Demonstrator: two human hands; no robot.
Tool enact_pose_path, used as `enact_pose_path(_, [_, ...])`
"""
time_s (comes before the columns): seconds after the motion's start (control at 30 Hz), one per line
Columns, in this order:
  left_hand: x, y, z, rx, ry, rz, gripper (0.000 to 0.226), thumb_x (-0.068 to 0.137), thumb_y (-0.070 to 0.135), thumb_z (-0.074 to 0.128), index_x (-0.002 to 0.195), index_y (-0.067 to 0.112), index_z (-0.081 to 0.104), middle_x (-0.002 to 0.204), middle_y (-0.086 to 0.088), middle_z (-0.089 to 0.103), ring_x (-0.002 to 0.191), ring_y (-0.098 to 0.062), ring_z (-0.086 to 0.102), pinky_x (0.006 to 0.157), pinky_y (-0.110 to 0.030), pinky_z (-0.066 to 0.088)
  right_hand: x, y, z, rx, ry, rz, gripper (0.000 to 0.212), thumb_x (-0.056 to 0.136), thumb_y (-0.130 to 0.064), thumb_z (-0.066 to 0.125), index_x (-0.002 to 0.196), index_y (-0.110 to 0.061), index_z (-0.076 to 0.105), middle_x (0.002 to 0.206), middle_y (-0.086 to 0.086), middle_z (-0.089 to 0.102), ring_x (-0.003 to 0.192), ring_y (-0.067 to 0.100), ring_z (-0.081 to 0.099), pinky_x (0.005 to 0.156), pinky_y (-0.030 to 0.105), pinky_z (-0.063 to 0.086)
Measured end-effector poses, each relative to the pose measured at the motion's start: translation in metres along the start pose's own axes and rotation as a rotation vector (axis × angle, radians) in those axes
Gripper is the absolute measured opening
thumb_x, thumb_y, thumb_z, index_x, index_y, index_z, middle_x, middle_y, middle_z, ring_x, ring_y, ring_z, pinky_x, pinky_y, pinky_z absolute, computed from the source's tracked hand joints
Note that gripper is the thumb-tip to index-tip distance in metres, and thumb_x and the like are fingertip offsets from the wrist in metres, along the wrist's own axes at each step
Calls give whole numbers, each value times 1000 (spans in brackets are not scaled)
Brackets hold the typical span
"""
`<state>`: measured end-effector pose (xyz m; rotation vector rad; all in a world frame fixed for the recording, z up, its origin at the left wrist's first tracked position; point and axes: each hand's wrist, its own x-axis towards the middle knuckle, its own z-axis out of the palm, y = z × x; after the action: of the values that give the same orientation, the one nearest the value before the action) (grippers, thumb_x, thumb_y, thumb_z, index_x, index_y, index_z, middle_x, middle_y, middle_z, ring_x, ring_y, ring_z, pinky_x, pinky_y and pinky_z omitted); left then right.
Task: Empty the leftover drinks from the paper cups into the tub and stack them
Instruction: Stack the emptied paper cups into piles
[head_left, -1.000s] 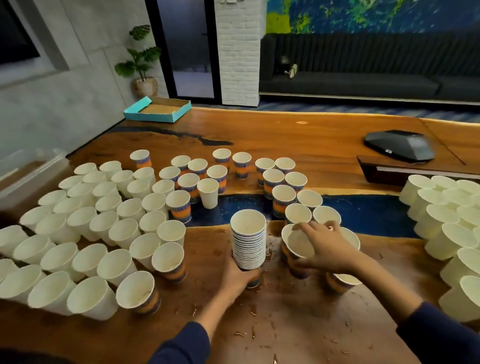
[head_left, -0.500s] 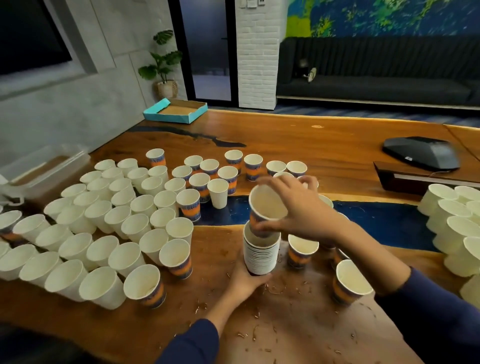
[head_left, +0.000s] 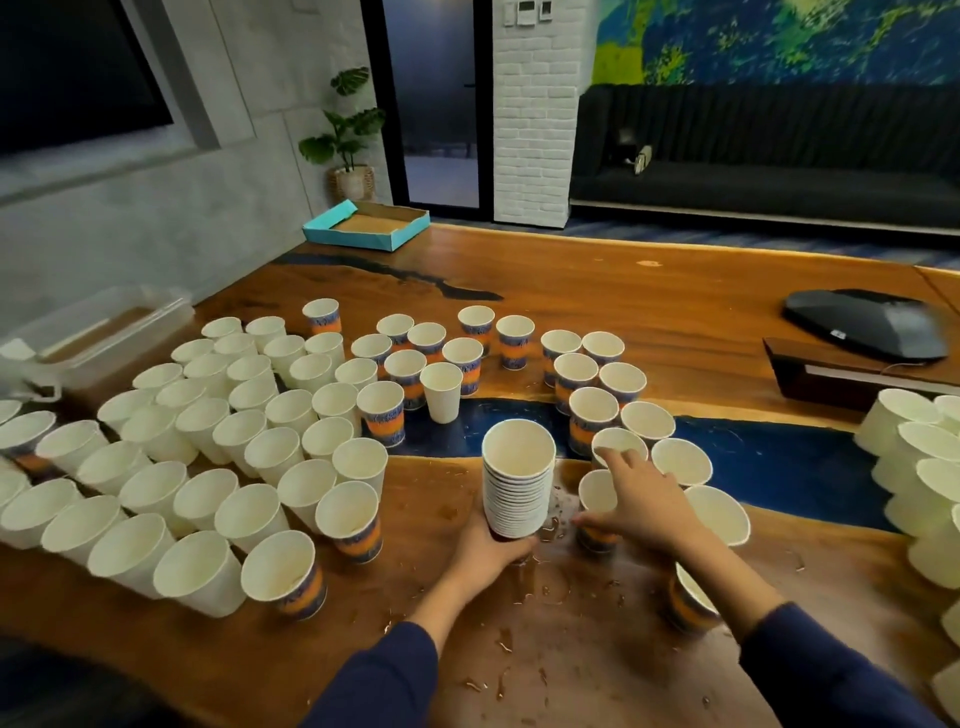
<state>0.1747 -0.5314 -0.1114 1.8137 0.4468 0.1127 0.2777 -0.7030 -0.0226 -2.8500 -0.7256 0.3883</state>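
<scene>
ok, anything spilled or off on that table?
Yes: drops and small puddles wet the wooden table around the stack of cups the left hand grips. Standing cups look upright.
</scene>
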Motion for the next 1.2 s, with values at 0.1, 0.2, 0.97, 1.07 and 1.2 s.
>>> enact_pose_path(0.1, [7, -3, 1, 0, 9, 0, 58, 76, 15, 80, 126, 17, 50, 119, 8, 56, 118, -11, 53, 82, -5, 42, 4, 0, 18, -45, 2, 20, 88, 79, -60, 64, 148, -24, 21, 151, 7, 29, 136, 28, 35, 109, 47, 34])
enact_pose_path(0.2, [14, -4, 0, 12, 6, -2, 65, 76, 17, 80, 133, 13, 48, 127, 4, 55, 121, -13, 52, 93, -15, 41, 4, 0, 26, 16, 52, 29, 80, 84, -49, 64, 147, -22, 23, 150, 8, 29, 134, 28, 36, 108, 44, 39])
enact_pose_path(0.97, [25, -10, 1, 34, 39, 1, 71, 71, 19, 84, 131, 17, 44, 120, 12, 54, 107, 0, 51, 83, -4, 38, -2, -62, -87, 475, 230, -378, 101, 63, -72, 55, 148, -29, 22, 150, -1, 30, 136, 17, 30, 111, 45, 33])
enact_pose_path(1.07, [26, -11, -1, 40, 20, 9, 71, 71, 21, 84, 131, 18, 46, 122, 10, 56, 106, 0, 53, 84, -3, 41, 22, -33, -75, 384, 368, -197, 81, 79, -60, 62, 144, -22, 32, 146, 4, 39, 132, 22, 37, 108, 47, 34])
enact_pose_path(1.2, [27, -12, -1, 37, 15, 2, 72, 71, 21, 84, 132, 17, 46, 124, 9, 56, 113, -5, 52, 88, -6, 43, 48, 7, -40, 52, 213, 32, 81, 82, -59, 61, 145, -19, 27, 147, 7, 37, 134, 28, 34, 109, 49, 27])
